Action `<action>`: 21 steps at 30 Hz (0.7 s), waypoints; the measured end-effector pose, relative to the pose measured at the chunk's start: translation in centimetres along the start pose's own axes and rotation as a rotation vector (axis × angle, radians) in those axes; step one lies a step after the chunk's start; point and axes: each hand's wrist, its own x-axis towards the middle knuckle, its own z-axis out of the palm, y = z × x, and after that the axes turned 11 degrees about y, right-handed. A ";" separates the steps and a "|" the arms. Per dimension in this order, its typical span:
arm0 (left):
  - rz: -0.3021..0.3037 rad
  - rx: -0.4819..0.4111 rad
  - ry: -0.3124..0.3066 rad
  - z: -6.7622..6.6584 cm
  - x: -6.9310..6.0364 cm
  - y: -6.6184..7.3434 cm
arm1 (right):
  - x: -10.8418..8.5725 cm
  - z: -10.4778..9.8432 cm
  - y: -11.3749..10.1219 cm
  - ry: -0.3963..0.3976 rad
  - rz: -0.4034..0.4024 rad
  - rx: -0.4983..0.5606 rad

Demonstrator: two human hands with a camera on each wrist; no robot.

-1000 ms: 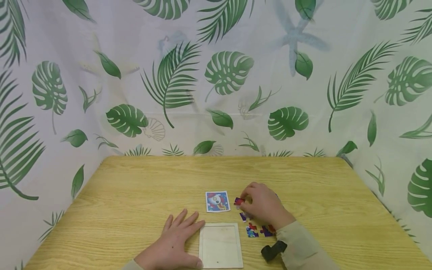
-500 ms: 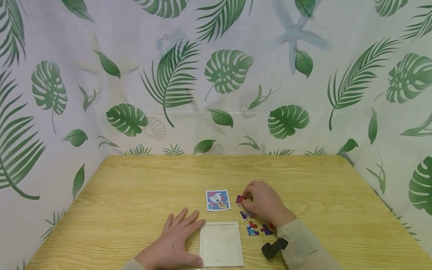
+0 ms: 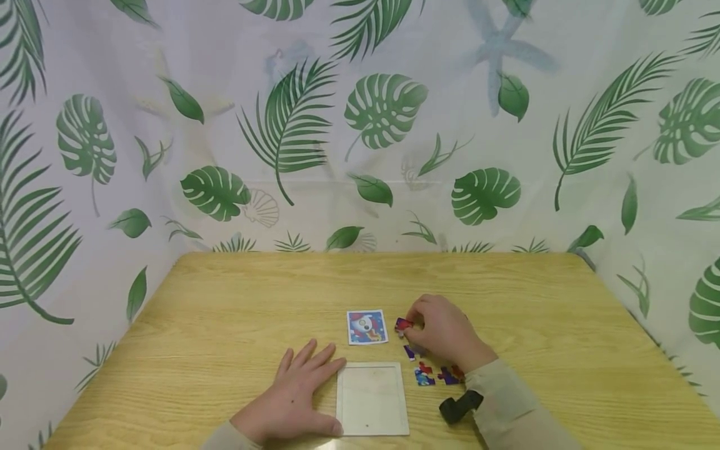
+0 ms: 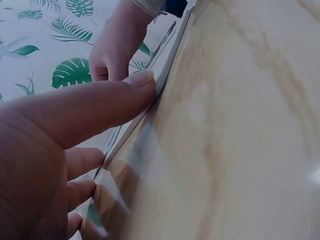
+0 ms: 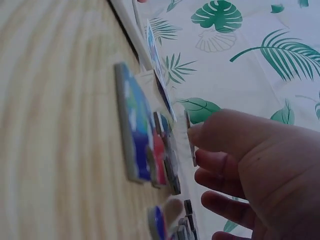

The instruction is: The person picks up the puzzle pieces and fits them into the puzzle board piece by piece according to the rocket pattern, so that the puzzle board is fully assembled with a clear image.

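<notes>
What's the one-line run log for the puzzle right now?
right hand: pinches red-and-purple piece | left hand: spread, at left edge of tray | picture card: beyond tray | blue-and-red piece: right of tray

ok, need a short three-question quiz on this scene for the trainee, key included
1. True or false: the picture card lies farther from the person than the tray.
2. Fill in: the left hand lies at the tray's ____ side.
3. Which hand pinches a puzzle piece? A) left B) right C) neither

Key: 1. True. 2. Left. 3. B, the right hand.
</notes>
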 end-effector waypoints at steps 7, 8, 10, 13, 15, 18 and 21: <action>-0.020 -0.008 -0.021 -0.3 0.0 0.2 | -0.1 -0.6 -1.5 0.007 -0.089 0.101; -0.022 -0.003 -0.021 -0.3 0.1 0.2 | -0.1 -0.8 -2.0 0.004 -0.105 0.107; -0.022 0.001 -0.023 -0.5 0.1 0.3 | -0.2 -1.0 -3.2 -0.011 -0.133 0.107; -0.016 -0.004 -0.020 -0.6 0.3 0.2 | -0.6 -1.0 -4.9 -0.055 -0.191 0.083; -0.014 -0.011 -0.024 -0.6 0.3 0.3 | -1.0 -0.8 -5.8 -0.098 -0.221 0.068; -0.018 -0.012 -0.029 -0.5 0.2 0.3 | -1.6 -0.4 -6.9 -0.176 -0.251 0.071; -0.018 -0.001 -0.031 -0.3 0.0 0.3 | -2.1 -0.1 -7.7 -0.236 -0.255 0.083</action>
